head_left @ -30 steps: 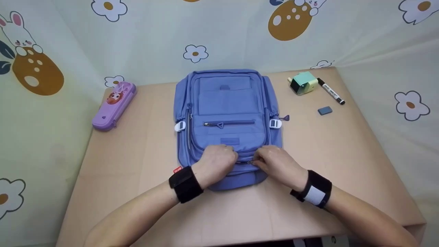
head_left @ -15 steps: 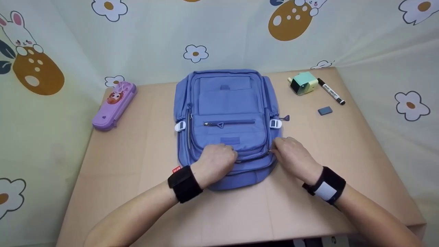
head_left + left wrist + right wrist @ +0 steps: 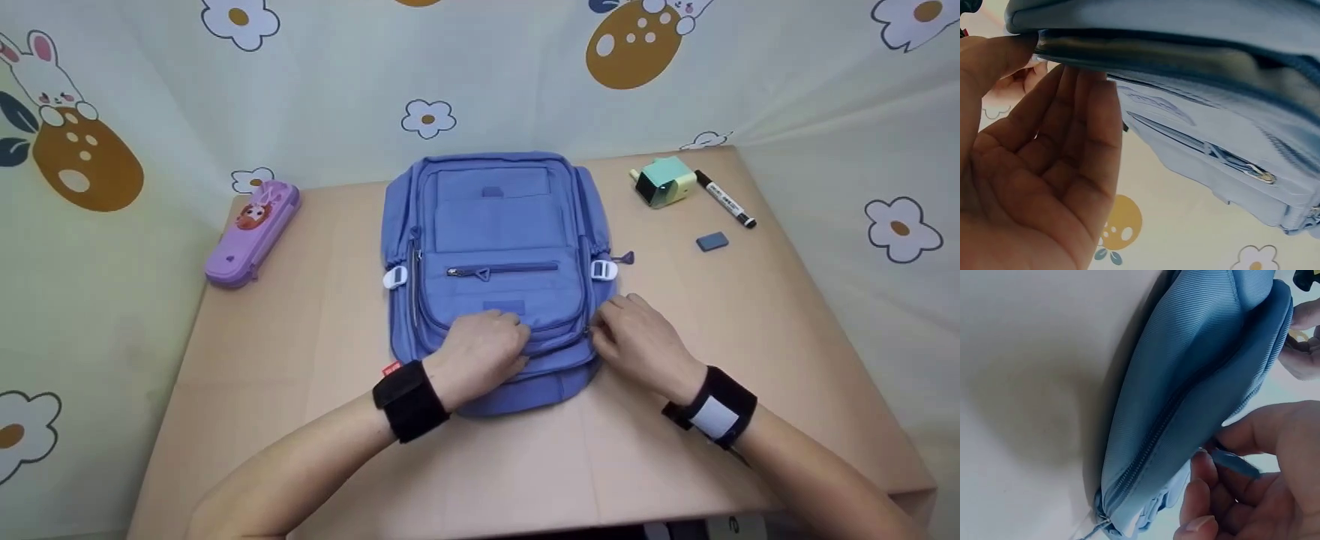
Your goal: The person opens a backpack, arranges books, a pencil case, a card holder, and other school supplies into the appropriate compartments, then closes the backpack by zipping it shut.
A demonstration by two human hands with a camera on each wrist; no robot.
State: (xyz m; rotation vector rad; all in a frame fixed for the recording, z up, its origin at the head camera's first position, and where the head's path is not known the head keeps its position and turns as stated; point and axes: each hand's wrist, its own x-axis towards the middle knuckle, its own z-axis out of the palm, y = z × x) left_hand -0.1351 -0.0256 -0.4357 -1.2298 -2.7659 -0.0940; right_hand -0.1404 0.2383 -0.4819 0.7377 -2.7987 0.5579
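Note:
A blue backpack (image 3: 491, 225) lies front side up on the table, its bottom end toward me. At the lower front pocket, my left hand (image 3: 480, 354) pinches the fabric edge between thumb and fingers; the left wrist view shows the pocket edge (image 3: 1185, 70) in that grip. My right hand (image 3: 646, 343) is at the right end of the same pocket's zipper. Its thumb and fingers pinch the blue zipper pull (image 3: 1235, 463), seen in the right wrist view. The slider itself is mostly hidden by the fingers.
A purple pencil case (image 3: 253, 234) lies at the left. At the back right are a green and yellow pencil sharpener (image 3: 664, 182), a black and white marker (image 3: 725, 199) and a small dark blue eraser (image 3: 712, 241). Patterned cloth (image 3: 510, 82) surrounds the table (image 3: 337, 420).
My right hand has moved right along the pocket zipper with the pull, then stayed at its right end. My left hand has shifted slightly right on the pocket edge.

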